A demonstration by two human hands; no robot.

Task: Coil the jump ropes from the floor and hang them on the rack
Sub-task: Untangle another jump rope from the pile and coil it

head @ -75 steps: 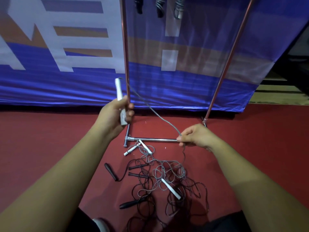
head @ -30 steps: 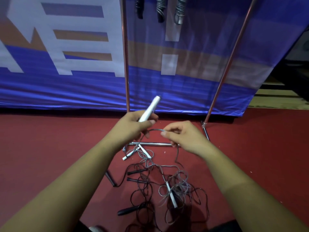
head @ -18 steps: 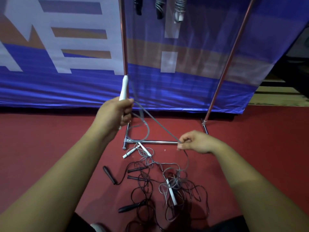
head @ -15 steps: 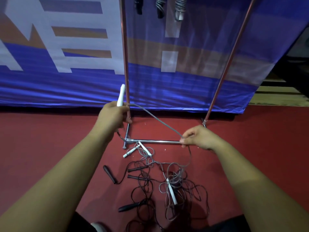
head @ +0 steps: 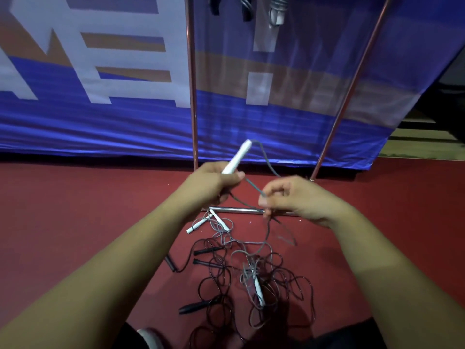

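Matte red floor (head: 75, 210) runs up to a glossy blue banner (head: 100, 127) printed with white and tan shapes. In front of it stands the rack (head: 192, 96), two thin copper-toned uprights joined low down by a chrome bar. At the top edge of the view three coiled ropes (head: 247, 8) hang from the rack, one dark and two grey, cut off by the frame. The left hand (head: 211, 183) grips a slim white handle (head: 236, 158), tilted up and to the right. A thin grey cord (head: 268, 165) leaves the handle's tip, arcs down and reaches the right hand (head: 297, 197), which pinches it between thumb and fingertips; below the pinch the cord drops to the floor. Under both hands lies a loose tangle (head: 226, 270) of black and grey cords, with black handles (head: 195, 307) at its left, a pair of white handles (head: 201, 224) near the chrome bar, and a single white handle (head: 258, 289) in the middle of the heap
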